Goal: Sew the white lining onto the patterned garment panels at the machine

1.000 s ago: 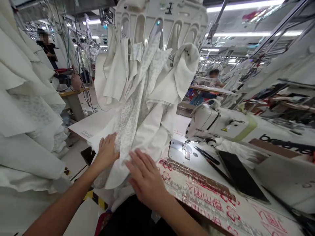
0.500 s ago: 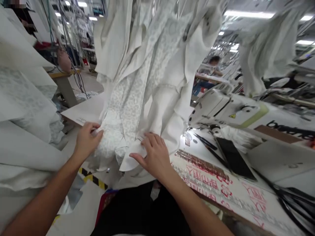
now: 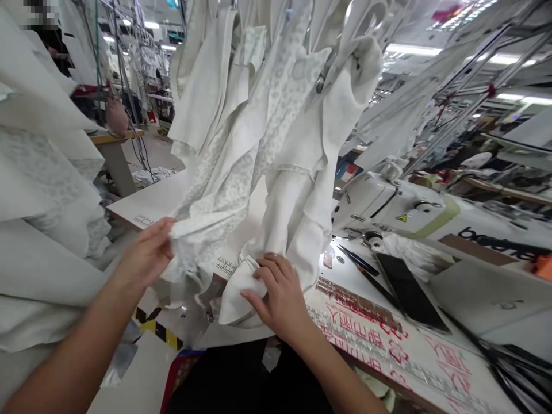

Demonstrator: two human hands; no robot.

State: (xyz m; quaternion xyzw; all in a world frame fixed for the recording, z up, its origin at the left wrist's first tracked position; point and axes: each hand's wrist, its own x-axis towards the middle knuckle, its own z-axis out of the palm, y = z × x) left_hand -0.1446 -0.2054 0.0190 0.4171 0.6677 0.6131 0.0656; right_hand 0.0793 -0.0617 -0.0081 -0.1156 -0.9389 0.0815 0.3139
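Long off-white garments hang in front of me, some plain and some with a pale grey leopard-like print. My left hand [image 3: 150, 253] is closed on the edge of a printed garment [image 3: 207, 230] and draws it out to the left; the fingertips are partly hidden behind the cloth. My right hand [image 3: 278, 296] lies on the lower end of a plain white garment [image 3: 284, 213], its thumb spread away from the fingers. Between the hands, the cloth hangs in loose folds above the white tabletop [image 3: 245, 233].
To the right stands a white sewing machine [image 3: 388, 207], with black tweezers [image 3: 359, 260], a dark phone [image 3: 409, 290] and black scissors [image 3: 495, 345] near it. More white fabric [image 3: 47, 178] hangs at the left. A red basket [image 3: 176, 374] is below the table edge.
My left hand has pulled the printed cloth up and folded it over, uncovering tabletop between the hands. My right hand has shifted slightly toward me on the plain cloth.
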